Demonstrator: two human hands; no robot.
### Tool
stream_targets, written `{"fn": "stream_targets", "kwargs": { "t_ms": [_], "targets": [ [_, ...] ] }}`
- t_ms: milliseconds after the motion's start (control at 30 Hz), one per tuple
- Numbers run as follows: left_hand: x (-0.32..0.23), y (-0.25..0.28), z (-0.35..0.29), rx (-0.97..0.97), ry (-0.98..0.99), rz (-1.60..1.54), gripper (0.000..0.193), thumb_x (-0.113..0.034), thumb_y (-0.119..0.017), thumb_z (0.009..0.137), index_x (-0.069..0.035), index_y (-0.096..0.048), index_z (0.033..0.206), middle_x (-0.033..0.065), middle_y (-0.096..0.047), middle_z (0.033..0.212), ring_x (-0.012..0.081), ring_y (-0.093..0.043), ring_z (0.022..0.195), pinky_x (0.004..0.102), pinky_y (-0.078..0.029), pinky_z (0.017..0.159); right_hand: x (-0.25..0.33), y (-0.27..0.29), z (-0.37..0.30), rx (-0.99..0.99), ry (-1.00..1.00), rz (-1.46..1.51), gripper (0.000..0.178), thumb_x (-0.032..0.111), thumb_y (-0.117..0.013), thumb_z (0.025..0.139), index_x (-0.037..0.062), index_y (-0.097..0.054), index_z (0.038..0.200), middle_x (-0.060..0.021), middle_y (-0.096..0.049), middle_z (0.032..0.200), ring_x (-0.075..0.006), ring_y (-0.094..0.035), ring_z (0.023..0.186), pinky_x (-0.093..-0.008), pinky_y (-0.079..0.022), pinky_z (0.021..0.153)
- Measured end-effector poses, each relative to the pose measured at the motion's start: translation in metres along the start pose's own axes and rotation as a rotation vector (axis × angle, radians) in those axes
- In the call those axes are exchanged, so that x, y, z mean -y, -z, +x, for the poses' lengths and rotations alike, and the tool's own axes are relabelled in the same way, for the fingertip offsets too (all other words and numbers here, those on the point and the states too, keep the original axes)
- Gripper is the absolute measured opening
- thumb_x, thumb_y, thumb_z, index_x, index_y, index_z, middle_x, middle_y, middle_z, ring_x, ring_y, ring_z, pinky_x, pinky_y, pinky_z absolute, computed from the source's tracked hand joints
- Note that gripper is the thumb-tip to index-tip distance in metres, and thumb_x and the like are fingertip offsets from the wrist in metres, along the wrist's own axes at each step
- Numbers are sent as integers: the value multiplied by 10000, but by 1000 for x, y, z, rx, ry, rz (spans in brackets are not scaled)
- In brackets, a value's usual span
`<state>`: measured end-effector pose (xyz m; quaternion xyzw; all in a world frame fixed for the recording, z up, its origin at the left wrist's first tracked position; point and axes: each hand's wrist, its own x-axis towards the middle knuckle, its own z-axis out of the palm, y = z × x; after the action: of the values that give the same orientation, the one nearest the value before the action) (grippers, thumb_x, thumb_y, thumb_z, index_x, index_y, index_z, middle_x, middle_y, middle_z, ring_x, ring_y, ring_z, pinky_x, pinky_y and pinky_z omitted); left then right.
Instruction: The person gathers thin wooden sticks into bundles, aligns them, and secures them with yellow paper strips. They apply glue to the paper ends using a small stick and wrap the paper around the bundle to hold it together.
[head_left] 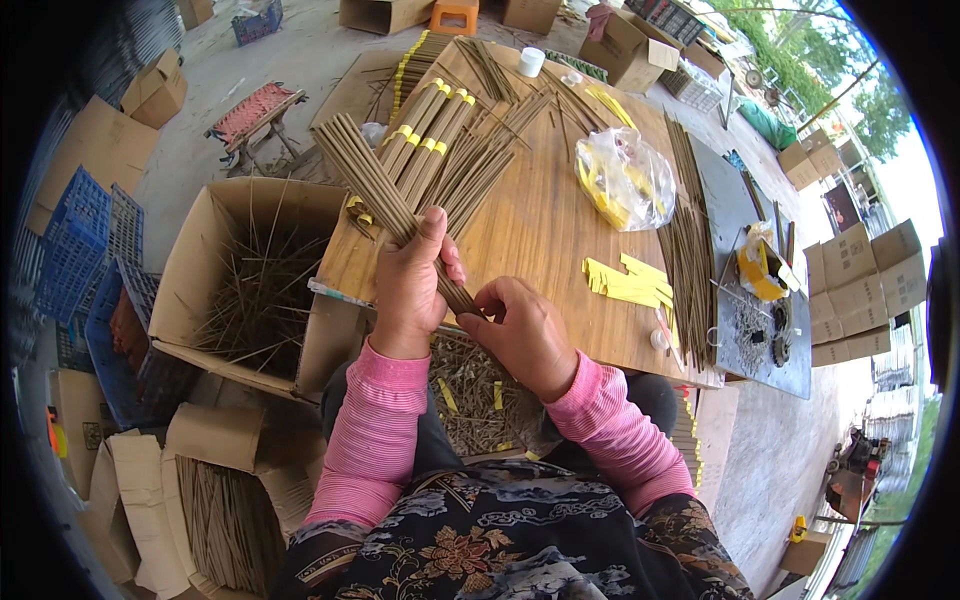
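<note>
Left hand (410, 285) raised over the near edge of the worktop (540, 230), grip clenched around a bundle of thin brown sticks (375, 185) slanting up and left. Right hand (520, 335) just beside, knuckles up, fingers pinching the bundle's lower end. Banded bundles (430, 130) lying beyond, cardboard box (200, 260) at left.

The left hand (408, 285) covers the middle of the stick bundle (375, 185), and the right hand (520, 335) hides its lower ends. At the tabletop's (540, 230) near edge, both hands block the surface. The plastic bag's (625, 178) contents are too blurred to identify.
</note>
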<state>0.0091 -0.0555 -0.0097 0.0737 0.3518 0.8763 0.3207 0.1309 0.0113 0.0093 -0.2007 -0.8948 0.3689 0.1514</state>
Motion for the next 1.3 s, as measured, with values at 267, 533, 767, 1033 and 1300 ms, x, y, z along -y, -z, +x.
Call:
{"fn": "stream_targets", "kwargs": {
  "t_ms": [267, 533, 767, 1033, 1300],
  "targets": [
    [-1, 1, 0, 6, 11, 6, 340, -328, -667, 771, -77, -503, 610, 15, -472, 526, 117, -454, 429, 246, -390, 415, -2, 7, 8, 161, -149, 181, 252, 197, -695, 681, -7, -584, 779, -134, -597, 703, -234, -587, 631, -324, -462, 582],
    [0, 3, 1, 25, 52, 6, 306, -312, -666, 775, -93, -497, 644, 11, -479, 532, 112, -458, 437, 240, -398, 418, -15, 8, 13, 261, -164, 330, 247, 195, -700, 700, -11, -600, 790, -90, -612, 663, -135, -575, 599, -276, -458, 558],
    [-4, 1, 0, 29, 123, 7, 292, -305, -665, 775, -89, -505, 662, 17, -483, 533, 126, -475, 445, 252, -417, 420, -11, 14, 14, 301, -168, 292, 195, 144, -695, 721, -3, -592, 799, -15, -584, 672, -63, -515, 620, -218, -429, 561],
    [0, 5, 3, 6, 146, -26, 311, -315, -675, 764, -73, -511, 659, 32, -497, 558, 137, -487, 459, 268, -430, 428, -6, 16, 12, 266, -98, 212, 183, 134, -664, 729, -10, -593, 817, -40, -601, 684, -90, -546, 623, -240, -447, 570],
    [2, 9, 5, 2, 187, 4, 294, -341, -650, 782, -107, -471, 774, 26, -497, 601, 132, -489, 488, 266, -427, 462, -8, 18, 14, 280, -60, 182, 231, 196, -616, 724, 0, -612, 845, -141, -622, 716, -237, -614, 652, -322, -472, 595]
  ]
}}
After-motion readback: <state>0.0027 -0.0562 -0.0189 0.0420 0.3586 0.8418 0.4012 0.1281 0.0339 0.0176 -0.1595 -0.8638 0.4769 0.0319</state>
